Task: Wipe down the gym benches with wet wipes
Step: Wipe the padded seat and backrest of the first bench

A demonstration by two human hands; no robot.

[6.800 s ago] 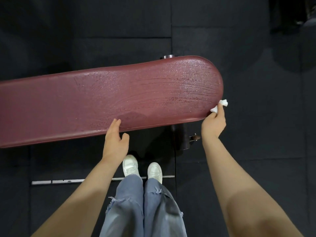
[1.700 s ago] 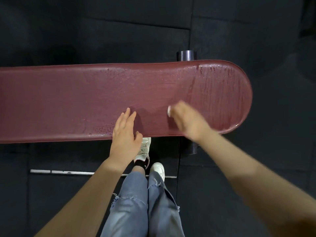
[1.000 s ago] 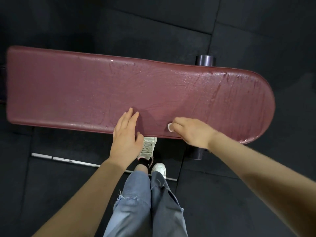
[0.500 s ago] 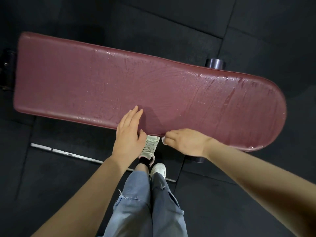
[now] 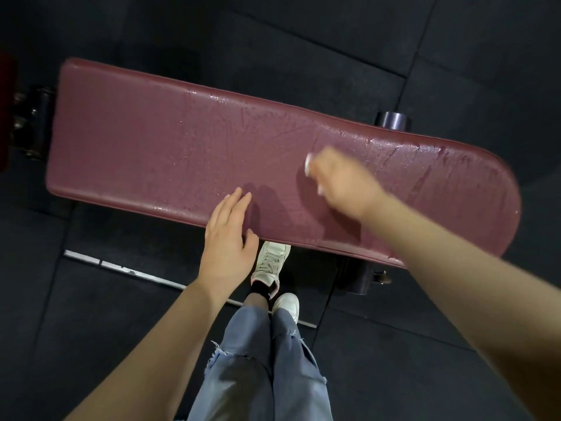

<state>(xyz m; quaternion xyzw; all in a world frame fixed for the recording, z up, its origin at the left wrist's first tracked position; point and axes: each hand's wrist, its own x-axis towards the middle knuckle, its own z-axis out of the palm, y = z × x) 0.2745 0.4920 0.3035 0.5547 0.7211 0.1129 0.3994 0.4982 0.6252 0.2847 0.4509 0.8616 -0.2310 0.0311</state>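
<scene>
Both hands are on the bench [image 5: 170,147], 1 maroon padded bench seen from above. Left hand [image 5: 227,241] lies flat, fingers straight and together, palm over the bench's near edge around mid-length, holding nothing. Right hand [image 5: 343,183] is blurred, on the pad right of the left hand and farther in from the near edge; its fingers look curled over 1 white wet wipe [image 5: 308,164], which shows only as a small white bit at the fingertips. Grip detail too blurred to call finer.

Counts: 1 bench, 1 wipe, 2 white shoes [image 5: 270,265] just below the bench's near edge, 1 pair of grey jeans [image 5: 258,369], 1 dark round post [image 5: 391,120] at the bench's far edge.

Bench's right end is rounded, left end squared. Wet streaks cover the right half of the pad. Dark rubber floor [image 5: 379,360] lies open on the near and far sides of the bench. 1 pale floor strip [image 5: 127,270] runs below the near edge.
</scene>
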